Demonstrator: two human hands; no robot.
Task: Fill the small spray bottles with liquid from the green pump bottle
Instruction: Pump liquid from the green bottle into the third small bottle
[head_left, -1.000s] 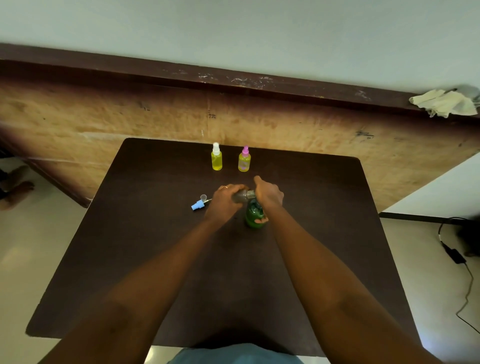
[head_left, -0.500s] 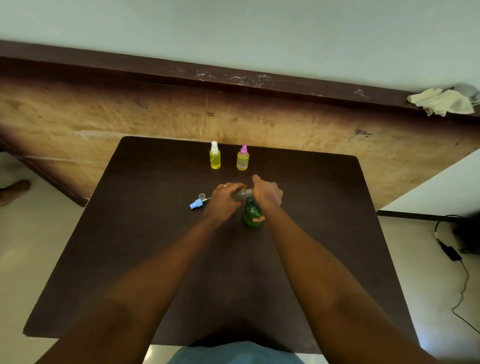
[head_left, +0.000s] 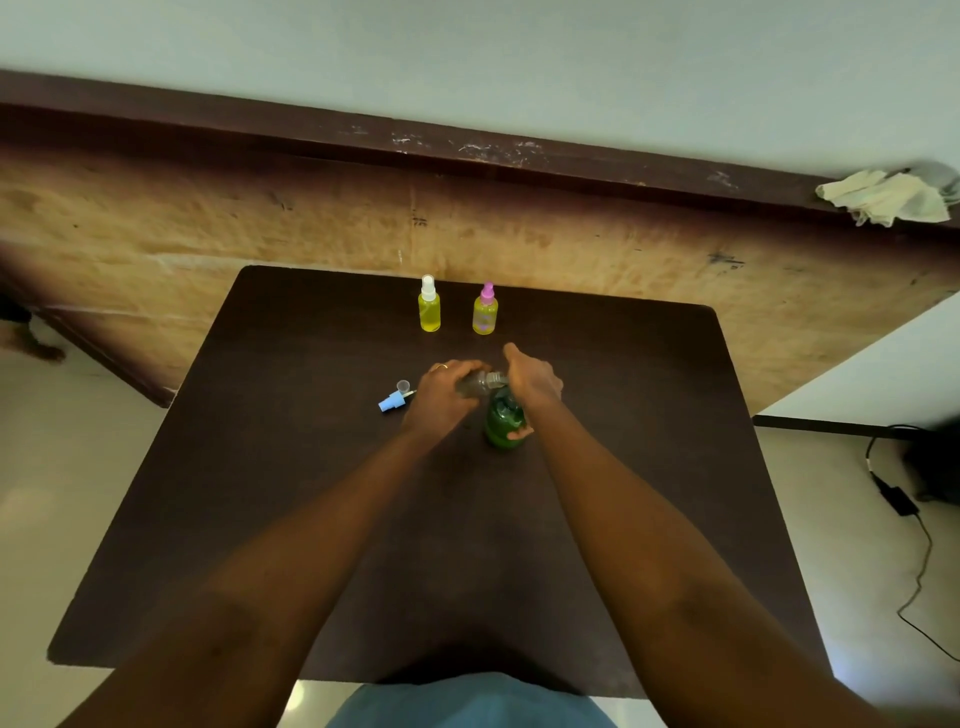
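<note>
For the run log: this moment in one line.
left hand: holds clear bottle at spout | right hand: grips green pump bottle | blue sprayer top: on table

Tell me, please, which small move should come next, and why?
Probably press the right hand down on the green bottle: the left hand holds the uncapped clear bottle at its spout, that bottle looks unfilled, and a blue cap lies aside.

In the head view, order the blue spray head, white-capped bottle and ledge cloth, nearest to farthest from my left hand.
1. blue spray head, just left of the left hand.
2. white-capped bottle, straight beyond the hand.
3. cloth, far off to the right.
</note>
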